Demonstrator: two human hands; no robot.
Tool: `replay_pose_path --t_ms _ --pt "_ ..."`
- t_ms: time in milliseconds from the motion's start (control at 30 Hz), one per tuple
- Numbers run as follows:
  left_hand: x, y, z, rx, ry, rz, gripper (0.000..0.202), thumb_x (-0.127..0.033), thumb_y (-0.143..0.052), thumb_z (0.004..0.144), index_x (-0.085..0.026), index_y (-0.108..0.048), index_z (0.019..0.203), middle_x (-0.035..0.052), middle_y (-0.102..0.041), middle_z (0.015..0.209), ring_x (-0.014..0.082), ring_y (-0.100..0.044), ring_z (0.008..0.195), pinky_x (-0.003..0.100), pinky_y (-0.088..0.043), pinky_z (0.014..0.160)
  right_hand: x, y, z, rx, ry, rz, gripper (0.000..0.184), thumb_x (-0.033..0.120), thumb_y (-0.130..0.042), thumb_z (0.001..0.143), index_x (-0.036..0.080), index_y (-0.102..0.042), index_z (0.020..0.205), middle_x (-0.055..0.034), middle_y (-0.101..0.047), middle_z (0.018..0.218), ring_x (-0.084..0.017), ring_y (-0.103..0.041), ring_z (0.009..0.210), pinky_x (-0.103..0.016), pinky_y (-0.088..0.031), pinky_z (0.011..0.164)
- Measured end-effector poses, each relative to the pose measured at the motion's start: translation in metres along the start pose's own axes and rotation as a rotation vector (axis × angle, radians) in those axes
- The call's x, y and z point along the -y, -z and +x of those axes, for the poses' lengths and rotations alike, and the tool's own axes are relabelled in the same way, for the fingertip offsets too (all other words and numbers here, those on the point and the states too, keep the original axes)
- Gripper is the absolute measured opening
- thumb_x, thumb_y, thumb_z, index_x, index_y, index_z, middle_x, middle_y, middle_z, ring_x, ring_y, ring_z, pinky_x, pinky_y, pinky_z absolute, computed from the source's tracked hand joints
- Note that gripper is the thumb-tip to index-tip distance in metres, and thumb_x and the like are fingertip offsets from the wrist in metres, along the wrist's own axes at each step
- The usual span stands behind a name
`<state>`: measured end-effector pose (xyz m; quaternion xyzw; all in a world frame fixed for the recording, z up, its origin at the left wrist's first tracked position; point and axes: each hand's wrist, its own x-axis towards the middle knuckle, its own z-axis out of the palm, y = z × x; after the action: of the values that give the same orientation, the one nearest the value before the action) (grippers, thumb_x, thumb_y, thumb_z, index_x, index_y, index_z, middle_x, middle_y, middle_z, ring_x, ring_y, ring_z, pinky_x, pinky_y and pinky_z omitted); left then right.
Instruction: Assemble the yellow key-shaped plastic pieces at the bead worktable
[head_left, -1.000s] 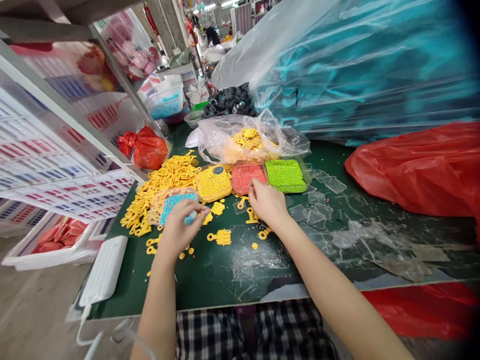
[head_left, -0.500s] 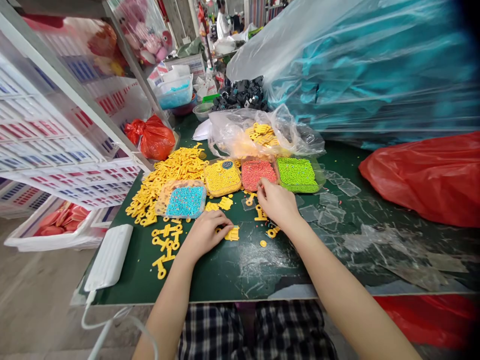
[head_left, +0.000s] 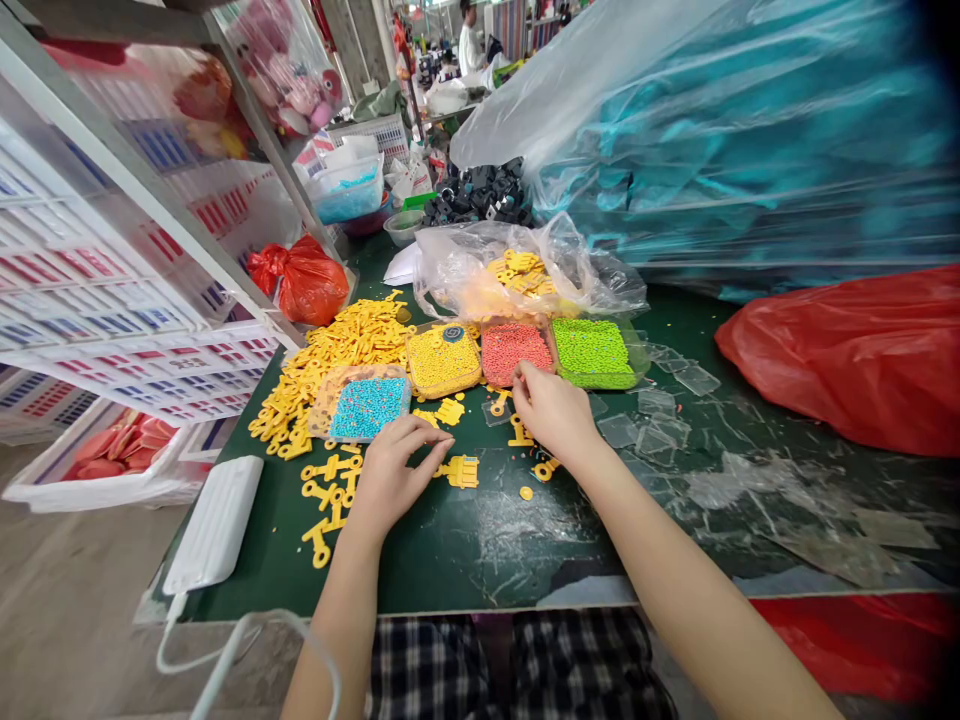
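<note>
My left hand [head_left: 394, 472] lies on the green table [head_left: 465, 545] just below the tray of blue beads [head_left: 369, 406]. Its fingers are stretched flat toward a yellow comb-shaped piece [head_left: 463, 471] and hold nothing. My right hand [head_left: 553, 411] is curled, fingertips down at the near edge of the tray of red beads [head_left: 514, 350]; what they pinch is hidden. Trays of yellow beads [head_left: 442, 358] and green beads [head_left: 592, 350] flank the red one. Loose yellow key-shaped pieces [head_left: 326, 490] lie by my left hand.
A heap of yellow pieces [head_left: 337, 350] lies at the left, and a clear bag [head_left: 525, 270] holds more behind the trays. Clear plastic squares [head_left: 660, 420] are scattered to the right. A red bag [head_left: 847, 350] and shelving [head_left: 112, 250] bound the sides.
My left hand came down from the blue bead tray to the table beside the comb-shaped piece, then drew back slightly. My right hand stayed by the red tray.
</note>
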<state>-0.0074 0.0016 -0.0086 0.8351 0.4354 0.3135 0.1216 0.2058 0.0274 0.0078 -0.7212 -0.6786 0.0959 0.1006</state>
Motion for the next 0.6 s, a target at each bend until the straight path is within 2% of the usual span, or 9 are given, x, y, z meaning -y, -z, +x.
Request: replay_pose_path --t_ms 133,200,300,400,500,600 --pt "0.007 0.006 0.003 0.006 0.045 0.064 0.023 -0.034 -0.053 0.093 -0.020 -0.069 0.085 0.0056 -0.069 0.084 0.0199 -0.063 0.082 0.033 -0.048 0.076 0.000 -0.001 0.001 -0.001 0.002 -0.009 0.026 0.024 -0.034 0.098 0.019 -0.058 0.108 -0.0089 -0.072 0.101 -0.023 -0.068 0.089 -0.027 -0.040 0.063" --pt "0.017 0.017 0.003 -0.039 0.149 0.180 0.026 -0.037 -0.051 0.093 -0.021 -0.069 0.084 0.0064 -0.070 0.084 0.0218 -0.064 0.082 0.034 -0.047 0.076 0.000 -0.003 0.001 -0.004 0.012 -0.018 0.025 0.023 -0.035 0.098 0.018 -0.057 0.108 -0.0098 -0.072 0.101 -0.022 -0.068 0.089 -0.027 -0.040 0.062" --pt "0.035 0.037 0.002 -0.083 0.332 0.489 0.035 -0.040 -0.044 0.094 -0.019 -0.070 0.085 0.0107 -0.070 0.089 0.0277 -0.064 0.085 0.038 -0.047 0.074 0.002 -0.005 -0.001 -0.004 0.070 -0.035 0.025 0.021 -0.034 0.097 0.017 -0.057 0.106 -0.0111 -0.071 0.101 -0.022 -0.068 0.090 -0.027 -0.040 0.063" --pt "0.048 0.052 0.006 0.026 0.447 0.720 0.038 -0.045 -0.045 0.092 -0.019 -0.073 0.087 0.0145 -0.071 0.095 0.0347 -0.064 0.089 0.042 -0.046 0.073 0.005 -0.005 -0.002 0.006 0.118 -0.041 0.025 0.020 -0.034 0.097 0.016 -0.056 0.108 -0.0118 -0.070 0.101 -0.021 -0.067 0.093 -0.027 -0.041 0.064" --pt "0.043 0.053 0.027 0.187 0.404 0.732 0.037 -0.045 -0.048 0.090 -0.019 -0.073 0.094 0.0154 -0.072 0.099 0.0368 -0.064 0.093 0.043 -0.047 0.073 0.007 -0.005 -0.003 0.003 0.122 -0.048 0.025 0.019 -0.034 0.097 0.015 -0.056 0.108 -0.0126 -0.070 0.102 -0.022 -0.067 0.095 -0.028 -0.042 0.066" --pt "0.028 0.041 0.067 0.243 0.194 0.619 0.040 -0.041 -0.038 0.096 -0.019 -0.071 0.102 0.0122 -0.071 0.104 0.0304 -0.065 0.095 0.038 -0.047 0.078 0.011 -0.005 -0.004 0.022 0.146 -0.039 0.025 0.017 -0.035 0.096 0.014 -0.056 0.110 -0.0132 -0.069 0.103 -0.024 -0.066 0.097 -0.030 -0.045 0.068"
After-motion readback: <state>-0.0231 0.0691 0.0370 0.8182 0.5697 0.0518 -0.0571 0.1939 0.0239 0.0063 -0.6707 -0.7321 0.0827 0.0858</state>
